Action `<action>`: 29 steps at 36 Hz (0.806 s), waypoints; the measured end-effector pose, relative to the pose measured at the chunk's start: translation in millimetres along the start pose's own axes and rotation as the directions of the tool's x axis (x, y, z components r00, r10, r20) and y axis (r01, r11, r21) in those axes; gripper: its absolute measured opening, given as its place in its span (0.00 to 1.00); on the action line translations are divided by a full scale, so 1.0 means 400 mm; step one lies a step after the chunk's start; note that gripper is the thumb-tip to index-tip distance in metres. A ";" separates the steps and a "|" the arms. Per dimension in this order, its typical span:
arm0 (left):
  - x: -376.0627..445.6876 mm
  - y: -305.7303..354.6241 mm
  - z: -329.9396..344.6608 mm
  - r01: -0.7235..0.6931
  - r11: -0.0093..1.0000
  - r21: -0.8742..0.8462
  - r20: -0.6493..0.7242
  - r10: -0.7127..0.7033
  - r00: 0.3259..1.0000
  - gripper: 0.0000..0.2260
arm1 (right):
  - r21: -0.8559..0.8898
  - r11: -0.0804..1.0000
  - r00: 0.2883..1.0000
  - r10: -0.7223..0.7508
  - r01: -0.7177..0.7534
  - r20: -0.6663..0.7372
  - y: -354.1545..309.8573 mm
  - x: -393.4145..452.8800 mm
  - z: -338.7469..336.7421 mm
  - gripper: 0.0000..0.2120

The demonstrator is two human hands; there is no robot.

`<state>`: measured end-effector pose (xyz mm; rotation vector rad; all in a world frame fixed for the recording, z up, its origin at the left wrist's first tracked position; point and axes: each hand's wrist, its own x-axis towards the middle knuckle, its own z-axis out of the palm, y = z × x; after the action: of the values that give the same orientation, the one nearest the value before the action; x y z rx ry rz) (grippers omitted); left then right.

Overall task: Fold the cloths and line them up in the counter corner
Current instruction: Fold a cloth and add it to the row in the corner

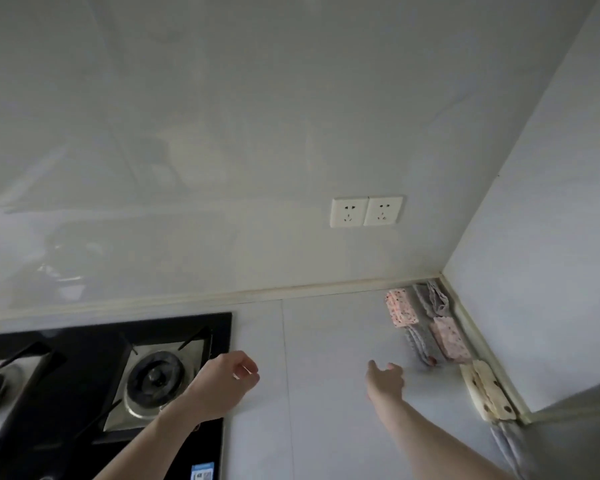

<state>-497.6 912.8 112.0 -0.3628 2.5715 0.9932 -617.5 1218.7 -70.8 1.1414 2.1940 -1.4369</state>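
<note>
Several folded cloths lie along the right wall in the counter corner. A pink dotted cloth (pixel 401 307) and a grey cloth (pixel 432 299) sit nearest the corner. Closer to me lie a grey dotted cloth (pixel 417 342), a second pink cloth (pixel 450 339) and a cream cloth (pixel 487 389). Another grey cloth (pixel 510 445) lies at the wall's near end. My right hand (pixel 386 379) hovers just left of the grey dotted cloth, fingers relaxed, holding nothing. My left hand (pixel 227 382) hangs over the counter beside the stove, fingers loosely curled and empty.
A black gas stove (pixel 94 382) with a round burner (pixel 156 377) fills the left side. Two white wall sockets (pixel 366 212) sit above the grey counter (pixel 323 341). Walls meet at the corner (pixel 440 274) on the right.
</note>
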 end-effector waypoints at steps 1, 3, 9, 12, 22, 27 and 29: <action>-0.018 -0.018 -0.007 0.012 1.000 -0.007 -0.013 -0.012 1.000 0.01 | -0.035 0.997 0.996 -0.062 0.064 0.059 -0.014 -0.052 0.014 0.28; -0.060 -0.061 -0.026 0.040 0.999 -0.027 -0.045 -0.041 0.998 0.02 | -0.113 0.972 0.964 -0.179 0.204 0.195 -0.041 -0.146 0.051 0.26; -0.237 -0.221 -0.107 0.122 0.988 -0.097 -0.166 -0.136 0.977 0.04 | -0.206 0.795 0.756 -0.409 0.570 0.511 -0.087 -0.453 0.189 0.25; -0.342 -0.333 -0.149 0.168 0.975 -0.149 -0.241 -0.200 0.950 0.04 | -0.177 0.686 0.620 -0.476 0.706 0.624 -0.082 -0.609 0.278 0.26; -0.725 -0.684 -0.265 0.272 0.934 -0.230 -0.448 -0.350 0.823 0.08 | 0.002 0.490 0.284 -0.509 0.872 0.813 0.016 -1.113 0.487 0.24; -0.918 -0.824 -0.305 0.275 0.917 -0.287 -0.529 -0.392 0.753 0.08 | 0.087 0.446 0.162 -0.491 0.891 0.856 0.087 -1.320 0.574 0.24; -0.992 -0.875 -0.312 0.285 0.899 -0.333 -0.545 -0.430 0.720 0.08 | 0.118 0.436 0.112 -0.465 0.892 0.878 0.115 -1.395 0.603 0.24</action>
<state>-43.0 617.7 155.7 -1.4089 2.7346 1.1550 -265.0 761.6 125.3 -0.9169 2.0578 -1.1348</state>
